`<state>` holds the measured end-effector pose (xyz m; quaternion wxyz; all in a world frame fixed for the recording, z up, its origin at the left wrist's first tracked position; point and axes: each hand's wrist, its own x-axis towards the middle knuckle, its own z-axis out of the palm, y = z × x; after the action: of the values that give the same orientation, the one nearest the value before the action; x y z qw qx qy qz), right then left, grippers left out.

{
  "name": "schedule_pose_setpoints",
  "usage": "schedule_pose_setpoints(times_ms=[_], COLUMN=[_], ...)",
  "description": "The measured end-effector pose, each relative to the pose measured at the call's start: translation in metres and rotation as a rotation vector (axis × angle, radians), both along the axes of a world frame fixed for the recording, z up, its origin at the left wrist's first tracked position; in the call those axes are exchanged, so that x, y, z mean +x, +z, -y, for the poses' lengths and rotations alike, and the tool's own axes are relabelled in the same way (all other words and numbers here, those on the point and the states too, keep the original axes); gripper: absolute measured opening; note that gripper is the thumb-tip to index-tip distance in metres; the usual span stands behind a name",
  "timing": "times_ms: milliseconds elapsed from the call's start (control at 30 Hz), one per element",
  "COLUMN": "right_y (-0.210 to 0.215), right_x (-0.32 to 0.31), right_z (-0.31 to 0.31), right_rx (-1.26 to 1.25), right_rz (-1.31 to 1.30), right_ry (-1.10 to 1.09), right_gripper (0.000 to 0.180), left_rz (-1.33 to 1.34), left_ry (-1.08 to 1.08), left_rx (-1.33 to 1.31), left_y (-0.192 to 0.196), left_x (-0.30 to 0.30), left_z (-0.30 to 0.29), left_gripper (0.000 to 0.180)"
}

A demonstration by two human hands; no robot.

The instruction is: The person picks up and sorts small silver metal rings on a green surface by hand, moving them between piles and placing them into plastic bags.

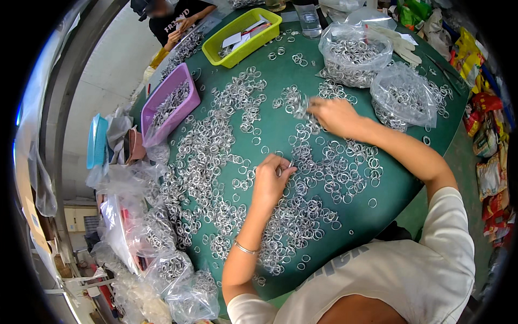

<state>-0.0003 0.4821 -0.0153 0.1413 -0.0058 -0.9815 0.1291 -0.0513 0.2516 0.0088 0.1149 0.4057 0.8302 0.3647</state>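
Rings [202, 146] of silvery metal spread thickly across a green table [353, 213], left of, beneath and between the fingers of a person's two bare hands. The left hand [272, 175] has its fingers curled, thumb and fingertips drawn together in what looks like a pinch on a single ring; the right hand [335, 116] is blurred over a small cluster, and whether its fingers grasp anything cannot be told.

Mixing looks the likeliest mishap: only narrow strips of table part the heap left of the left fingers from the scatter between the hands, so a wide sweep could run the two together. Behind the left fingers, a bracelet [246, 248] sits close to another pile and might snag or drag rings along. A lone ring [372, 202], off to the right and nearer the body, lies toward the table's edge, where a brushing sleeve could send it to the floor.

Right of the right fingers, a soft plastic bag [404, 100] filled with rings stands near the forearm; a knock could slump it and spill its load. Beyond those fingers, a glass [309, 24] could tip if bumped.
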Motion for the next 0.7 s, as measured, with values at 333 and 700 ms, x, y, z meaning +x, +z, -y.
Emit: schedule_pose_setpoints(times_ms=[333, 700], right_y=[0.037, 0.004], right_x=[0.057, -0.01], right_z=[-0.008, -0.024], right_rx=[-0.472, -0.175], right_rz=[0.264, 0.033], right_ry=[0.404, -0.1], right_gripper=[0.022, 0.023], left_rz=[0.503, 0.689], left_ry=[0.125, 0.153], left_rx=[0.228, 0.363], left_y=[-0.009, -0.013], left_x=[-0.014, -0.02], left_z=[0.009, 0.003], left_gripper=[0.008, 0.013])
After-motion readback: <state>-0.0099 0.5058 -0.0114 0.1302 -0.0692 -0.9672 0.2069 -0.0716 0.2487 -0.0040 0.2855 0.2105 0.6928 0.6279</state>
